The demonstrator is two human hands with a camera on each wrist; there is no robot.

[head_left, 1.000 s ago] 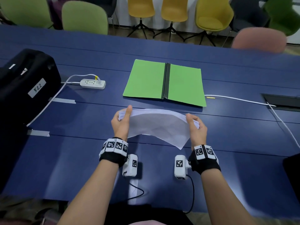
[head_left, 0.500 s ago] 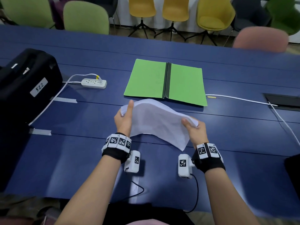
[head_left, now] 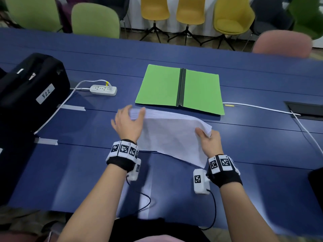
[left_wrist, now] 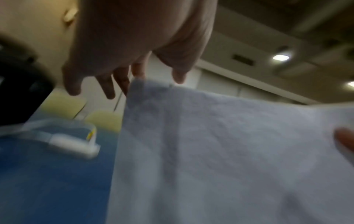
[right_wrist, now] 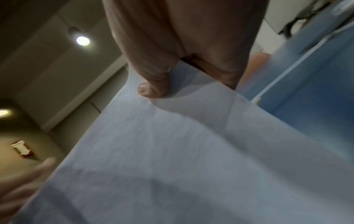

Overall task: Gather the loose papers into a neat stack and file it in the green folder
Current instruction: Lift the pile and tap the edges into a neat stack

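Note:
A white paper stack [head_left: 171, 135] hangs bowed above the blue table [head_left: 70, 172], just in front of the green folder [head_left: 160, 86], which lies open and flat with its black spine up the middle. My right hand [head_left: 204, 135] grips the stack's right end, thumb [right_wrist: 153, 87] pressed on the near face and fingers behind it. My left hand [head_left: 135, 110] sits at the stack's far left end with fingers spread and loose [left_wrist: 107, 91], only touching the edge of the paper stack [left_wrist: 210, 151]. The lower corner of the sheets droops toward my right wrist.
A black bag [head_left: 29, 88] with a "522" label fills the left side. A white power strip [head_left: 103, 89] and its cord lie beside it. A white cable [head_left: 258, 107] runs right to a table hatch [head_left: 305, 110]. Chairs line the far edge.
My left hand has let go of its grip and spread its fingers at the stack's left end. The stack has swung so the left end lies farther away, the right end nearer.

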